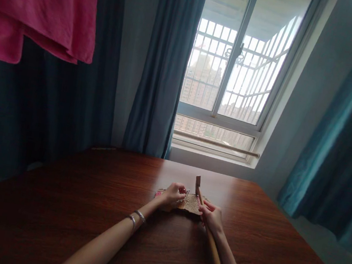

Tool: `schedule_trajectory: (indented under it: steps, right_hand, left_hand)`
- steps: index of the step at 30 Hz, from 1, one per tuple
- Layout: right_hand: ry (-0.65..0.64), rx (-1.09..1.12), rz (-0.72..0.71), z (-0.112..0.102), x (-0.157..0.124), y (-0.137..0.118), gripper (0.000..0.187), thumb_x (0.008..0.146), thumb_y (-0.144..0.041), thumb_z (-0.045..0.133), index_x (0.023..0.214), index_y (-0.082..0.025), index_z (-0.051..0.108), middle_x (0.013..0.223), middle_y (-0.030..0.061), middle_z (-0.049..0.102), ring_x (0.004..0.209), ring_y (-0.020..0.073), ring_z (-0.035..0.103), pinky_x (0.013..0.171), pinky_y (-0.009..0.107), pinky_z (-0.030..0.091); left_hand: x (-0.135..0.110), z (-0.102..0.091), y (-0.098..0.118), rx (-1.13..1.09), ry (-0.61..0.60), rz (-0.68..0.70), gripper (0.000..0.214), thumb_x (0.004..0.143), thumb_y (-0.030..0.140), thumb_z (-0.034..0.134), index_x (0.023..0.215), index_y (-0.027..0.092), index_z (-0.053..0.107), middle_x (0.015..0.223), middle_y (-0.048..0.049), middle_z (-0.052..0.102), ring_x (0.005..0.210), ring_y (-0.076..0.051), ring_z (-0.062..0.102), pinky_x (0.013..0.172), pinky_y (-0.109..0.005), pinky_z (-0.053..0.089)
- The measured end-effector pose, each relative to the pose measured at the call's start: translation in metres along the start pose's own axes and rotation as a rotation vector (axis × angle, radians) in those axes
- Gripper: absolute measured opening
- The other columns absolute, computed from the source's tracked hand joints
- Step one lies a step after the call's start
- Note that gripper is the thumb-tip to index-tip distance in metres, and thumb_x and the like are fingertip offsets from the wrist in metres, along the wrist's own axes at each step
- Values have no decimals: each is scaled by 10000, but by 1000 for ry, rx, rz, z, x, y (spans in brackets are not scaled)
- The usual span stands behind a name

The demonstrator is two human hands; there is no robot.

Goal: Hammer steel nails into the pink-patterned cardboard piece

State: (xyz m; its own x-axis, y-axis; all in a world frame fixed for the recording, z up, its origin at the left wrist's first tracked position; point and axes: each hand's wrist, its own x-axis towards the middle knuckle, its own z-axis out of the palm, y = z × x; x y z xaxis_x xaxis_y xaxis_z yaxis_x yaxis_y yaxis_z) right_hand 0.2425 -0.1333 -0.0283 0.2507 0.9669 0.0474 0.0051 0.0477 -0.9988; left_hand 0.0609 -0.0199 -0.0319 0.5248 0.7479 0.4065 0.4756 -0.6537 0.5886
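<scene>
A small cork-coloured board (190, 203) dotted with tiny holes lies flat on the dark wooden table (70, 204). My left hand (172, 194) rests on its left part, fingers pinched on a small metal piece I cannot make out beside the board's upper edge. My right hand (211, 218) is wrapped round the wooden handle of a small hammer (201, 199). The hammer's head (198, 182) stands raised just above the board's far edge, and the handle's end sticks out behind my wrist. Two bracelets (136, 218) sit on my left forearm.
A barred window (233, 70) lets light in beyond the table's far edge. Blue curtains (161, 69) hang on both sides of the window. A pink cloth (40, 3) hangs at the upper left.
</scene>
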Motion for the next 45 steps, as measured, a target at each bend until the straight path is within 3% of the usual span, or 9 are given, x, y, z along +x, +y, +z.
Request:
schedule_trajectory:
  steps: [20, 29, 45]
  right_hand:
    - [20, -41, 28, 6, -4, -2, 525, 595, -278, 607, 1090, -106, 635, 497, -26, 569, 306, 92, 419, 271, 221, 345]
    - [-60, -28, 12, 8, -8, -3, 584, 624, -290, 602, 1166, -76, 577, 489, -34, 541, 300, 80, 383, 278, 217, 336]
    - [-36, 10, 28, 10, -8, -4, 597, 612, -265, 613, 1168, -55, 561, 505, -41, 539, 317, 78, 391, 272, 211, 339]
  left_hand:
    - [-2, -3, 12, -59, 39, -136, 222, 698, 278, 555, 783, 126, 694, 760, -53, 688, 696, -147, 581, 652, -212, 413]
    - [-4, -4, 18, -48, 48, -143, 218, 707, 273, 544, 786, 135, 693, 749, -40, 690, 690, -142, 590, 636, -208, 412]
    - [0, 3, 2, -122, 84, -109, 195, 710, 242, 554, 798, 131, 688, 752, -34, 685, 697, -129, 597, 637, -196, 425]
